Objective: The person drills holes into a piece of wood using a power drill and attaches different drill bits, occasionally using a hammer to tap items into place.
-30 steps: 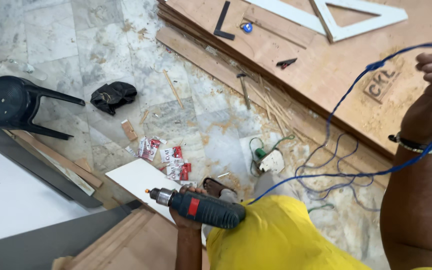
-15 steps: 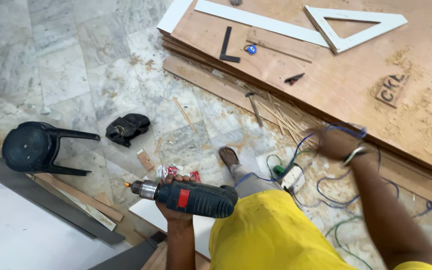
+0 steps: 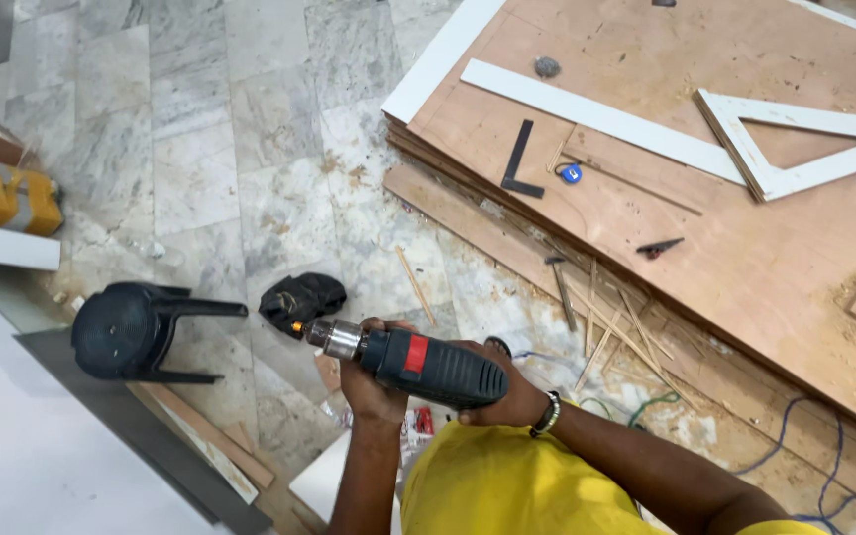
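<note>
Change since earlier frames: the right hand (image 3: 507, 401), raised to a blue cable a second ago, has come down onto the rear of the drill (image 3: 418, 364); the drill has stayed in the left hand (image 3: 374, 381).
Head view, drill axis: long axis runs nearly level across the frame, tilted slightly up toward the upper left.
Head view, drill heading: metal chuck (image 3: 327, 337) leads, its tip pointing left toward a black bundle (image 3: 301, 297) on the marble floor (image 3: 200, 149).
Head view, left fingers: curled tight around the drill just behind the chuck, from below; no gap shows.
Head view, right fingers: wrapped on the dark rear of the body, a beaded wristband (image 3: 547, 414) at the wrist; closed on the tool.
Head view, drill and fingers: the body lies between the two hands, touching both; the chuck juts out free beyond the left fingers.
Head view, surroundings: an overturned black stool (image 3: 131, 332) lies left of the drill; plywood sheets (image 3: 745, 258) fill the upper right, bearing a white triangle frame (image 3: 795, 149), a black square (image 3: 522, 163) and a blue tape measure (image 3: 571, 173); a hammer (image 3: 560, 287) lies among wood slivers by the sheets' edge.
</note>
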